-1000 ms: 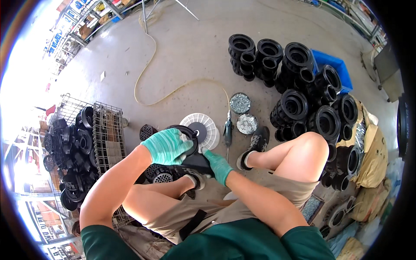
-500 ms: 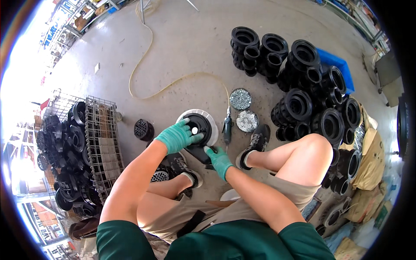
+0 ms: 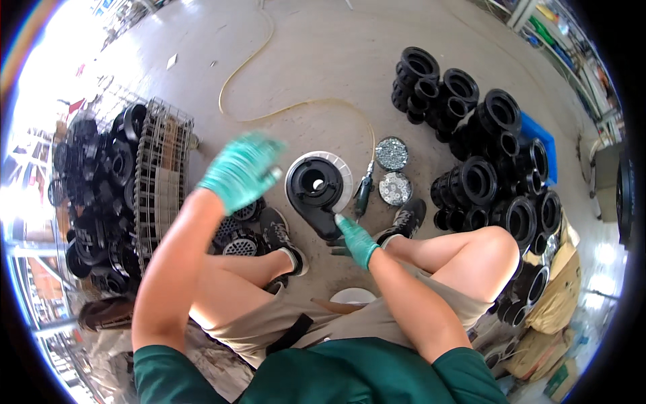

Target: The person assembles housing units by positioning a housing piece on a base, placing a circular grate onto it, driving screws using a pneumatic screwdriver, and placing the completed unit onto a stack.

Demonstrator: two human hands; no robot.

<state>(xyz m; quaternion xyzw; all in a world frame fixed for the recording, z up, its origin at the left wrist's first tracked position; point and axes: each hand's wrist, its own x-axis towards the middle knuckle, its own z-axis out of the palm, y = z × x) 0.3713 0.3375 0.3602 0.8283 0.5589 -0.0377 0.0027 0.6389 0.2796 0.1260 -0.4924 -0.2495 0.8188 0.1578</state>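
A black snail-shaped plastic housing [image 3: 328, 219] with a round central opening rests on a white round base [image 3: 344, 176] on the floor between my feet. My right hand [image 3: 358, 244], in a green glove, grips the end of its spout, thumb on top and fingers along the near side. Off to the left, my left hand [image 3: 242, 174] is raised away from the housing, in the same kind of glove. Motion smears its fingers, and I cannot make out anything in them. Black perforated round parts [image 3: 241, 244] lie just below that hand, beside my left shoe.
An air screwdriver [image 3: 363, 194] with a yellowish hose lies right of the housing. Beside it stand round tins of screws [image 3: 391, 154] and washers [image 3: 395, 189]. Stacked black housings [image 3: 478, 183] and a blue crate [image 3: 542, 140] fill the right. A wire basket [image 3: 161, 182] of black parts stands left.
My left hand has let go of the housing and swung left. My right hand stays at the spout. The whole view has shifted slightly.
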